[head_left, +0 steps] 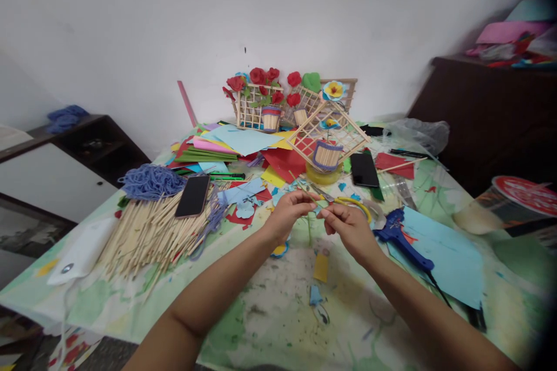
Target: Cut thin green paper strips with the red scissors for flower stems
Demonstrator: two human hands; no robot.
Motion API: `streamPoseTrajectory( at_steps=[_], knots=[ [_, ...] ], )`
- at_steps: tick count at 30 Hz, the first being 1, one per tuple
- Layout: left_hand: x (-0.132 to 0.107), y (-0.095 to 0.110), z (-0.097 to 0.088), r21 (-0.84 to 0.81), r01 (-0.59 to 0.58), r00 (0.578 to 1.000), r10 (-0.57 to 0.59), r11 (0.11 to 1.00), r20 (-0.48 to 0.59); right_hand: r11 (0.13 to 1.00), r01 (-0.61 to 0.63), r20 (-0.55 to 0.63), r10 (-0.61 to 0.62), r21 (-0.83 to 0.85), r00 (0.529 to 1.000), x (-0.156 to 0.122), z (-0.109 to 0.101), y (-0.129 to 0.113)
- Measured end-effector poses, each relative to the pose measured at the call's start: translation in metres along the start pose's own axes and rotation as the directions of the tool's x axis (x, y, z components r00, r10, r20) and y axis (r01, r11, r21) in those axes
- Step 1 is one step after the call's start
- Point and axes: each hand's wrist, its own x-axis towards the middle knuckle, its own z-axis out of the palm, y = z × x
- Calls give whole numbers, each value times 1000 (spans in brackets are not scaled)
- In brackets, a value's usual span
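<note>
My left hand (292,213) and my right hand (348,227) meet above the middle of the table, fingertips close together. Both are pinched on a thin green strip (322,204), probably paper; its exact shape is too small to make out. Just behind my fingers lie scissors with yellow handles (357,204). A blue glue gun (402,237) rests to the right of my right hand, partly on a light blue sheet (452,261). Below my hands are a yellow paper scrap (321,268) and a small blue scrap (315,295).
Bamboo sticks (143,237), blue yarn (152,180) and a phone (192,196) lie at left. Stick trellises (300,142) with paper flowers (257,75) stand at the back beside stacked coloured paper (239,140). Another phone (364,170) lies right of centre. A tub (517,208) stands far right.
</note>
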Motion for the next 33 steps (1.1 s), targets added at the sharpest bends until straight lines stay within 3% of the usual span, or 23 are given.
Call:
streamPoseTrajectory(
  at_steps=[4, 11, 18, 24, 33],
  knots=[
    [-2, -3, 2, 18, 7, 996, -8, 1000, 83, 1000, -1, 7, 1, -11, 1000, 0, 0, 0],
    [4, -2, -2, 26, -10, 999, 11, 1000, -48, 998, -48, 14, 47, 44, 999, 1, 0, 3],
    [10, 3, -13, 15, -51, 996, 52, 999, -71, 999, -11, -21, 11, -30, 1000, 2, -6, 2],
    [13, 13, -18, -35, -39, 987, 33, 999, -155, 998, 10, -53, -13, -55, 999, 2, -13, 8],
    [16, 30, -32, -122, -117, 966, 85, 986, -242, 997, 6, -212, -23, -80, 977, 5, -29, -1]
  ],
)
